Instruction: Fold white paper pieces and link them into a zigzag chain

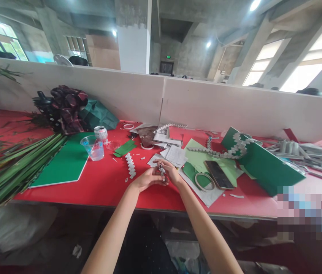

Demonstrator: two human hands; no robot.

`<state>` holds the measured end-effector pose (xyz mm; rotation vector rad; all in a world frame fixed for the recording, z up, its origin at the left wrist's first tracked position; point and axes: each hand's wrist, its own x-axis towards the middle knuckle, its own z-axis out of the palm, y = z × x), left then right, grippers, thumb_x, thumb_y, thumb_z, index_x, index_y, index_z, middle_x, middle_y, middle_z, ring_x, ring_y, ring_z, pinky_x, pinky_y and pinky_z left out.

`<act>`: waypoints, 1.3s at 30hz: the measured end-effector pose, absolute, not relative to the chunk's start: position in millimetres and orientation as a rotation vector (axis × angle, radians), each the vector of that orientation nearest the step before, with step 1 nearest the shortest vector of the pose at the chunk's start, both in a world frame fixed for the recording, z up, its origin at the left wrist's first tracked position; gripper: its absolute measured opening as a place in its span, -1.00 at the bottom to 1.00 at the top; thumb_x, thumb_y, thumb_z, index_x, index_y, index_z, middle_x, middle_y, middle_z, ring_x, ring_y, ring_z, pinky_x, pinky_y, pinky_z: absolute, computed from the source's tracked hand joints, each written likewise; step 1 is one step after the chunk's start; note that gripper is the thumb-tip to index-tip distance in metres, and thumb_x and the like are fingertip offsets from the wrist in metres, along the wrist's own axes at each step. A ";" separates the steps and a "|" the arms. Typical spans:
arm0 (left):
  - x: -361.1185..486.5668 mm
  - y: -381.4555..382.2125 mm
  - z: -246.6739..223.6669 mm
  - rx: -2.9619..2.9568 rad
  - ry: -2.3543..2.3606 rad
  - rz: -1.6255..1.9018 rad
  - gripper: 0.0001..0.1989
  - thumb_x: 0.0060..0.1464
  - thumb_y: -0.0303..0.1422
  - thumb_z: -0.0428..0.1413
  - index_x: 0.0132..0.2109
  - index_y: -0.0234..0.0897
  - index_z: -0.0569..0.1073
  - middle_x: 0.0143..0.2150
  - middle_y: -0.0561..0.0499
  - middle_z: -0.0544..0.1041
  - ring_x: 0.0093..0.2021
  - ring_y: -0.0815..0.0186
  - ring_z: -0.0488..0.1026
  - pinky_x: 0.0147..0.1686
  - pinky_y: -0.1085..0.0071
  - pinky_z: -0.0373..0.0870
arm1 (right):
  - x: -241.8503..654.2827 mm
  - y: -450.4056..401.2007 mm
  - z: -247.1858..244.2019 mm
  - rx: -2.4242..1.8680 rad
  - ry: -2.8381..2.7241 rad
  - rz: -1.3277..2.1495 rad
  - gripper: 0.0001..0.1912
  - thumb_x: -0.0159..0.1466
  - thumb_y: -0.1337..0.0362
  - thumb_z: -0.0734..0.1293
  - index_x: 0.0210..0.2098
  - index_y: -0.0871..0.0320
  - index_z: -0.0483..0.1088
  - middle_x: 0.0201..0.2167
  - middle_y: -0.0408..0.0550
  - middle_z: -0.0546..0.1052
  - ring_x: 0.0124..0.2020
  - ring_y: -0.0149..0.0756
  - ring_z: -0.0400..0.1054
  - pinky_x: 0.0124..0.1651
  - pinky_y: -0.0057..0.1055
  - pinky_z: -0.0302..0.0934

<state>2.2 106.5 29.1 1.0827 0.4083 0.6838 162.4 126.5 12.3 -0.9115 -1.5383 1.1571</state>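
Observation:
In front of me over the red table [103, 196], my left hand [148, 179] and my right hand [170, 170] come together with fingers closed. Between their fingertips is a small greyish-white folded paper piece [161, 170], partly hidden by the fingers. Left of my hands lies a short zigzag chain of folded paper [130, 166], with small scraps around it. Printed paper sheets [175, 155] lie just beyond my right hand. A longer folded-paper chain [223, 154] stretches across light green paper [196, 152] to the right.
A dark phone [219, 175] and a pale ring [205, 181] lie to the right, before an upright green board [263, 167]. Leftward are a plastic cup [94, 148], a can [101, 134] and long green leaves [21, 167]. A white partition [206, 102] runs behind.

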 end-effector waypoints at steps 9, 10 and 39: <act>2.7 109.1 23.0 1.094 0.413 0.681 -0.47 -0.07 -0.42 0.28 0.07 -0.31 0.35 -0.29 -0.11 0.57 -0.26 0.15 0.56 -0.15 0.22 0.42 | 161.8 121.7 14.3 -0.931 -1.511 1.164 -0.74 0.26 0.09 0.19 -0.27 0.12 0.40 -0.32 -0.03 0.45 -0.35 -0.27 0.34 -0.39 -0.41 0.26; 3.0 108.8 23.6 1.094 0.418 0.681 -0.48 -0.07 -0.42 0.27 0.07 -0.31 0.35 -0.30 -0.11 0.57 -0.26 0.15 0.56 -0.15 0.22 0.42 | 161.5 122.4 13.6 -0.926 -1.505 1.149 -0.75 0.26 0.09 0.20 -0.30 0.11 0.39 -0.31 -0.03 0.45 -0.33 -0.27 0.34 -0.36 -0.41 0.27; 5.1 109.9 24.3 1.106 0.500 0.766 -0.46 -0.05 -0.41 0.27 0.11 -0.33 0.35 -0.33 -0.08 0.55 -0.23 0.15 0.55 -0.07 0.15 0.41 | 162.8 129.7 10.6 -0.951 -1.540 0.927 -0.77 0.27 0.11 0.12 -0.36 0.11 0.25 -0.24 -0.02 0.42 -0.15 -0.22 0.29 -0.05 -0.36 0.17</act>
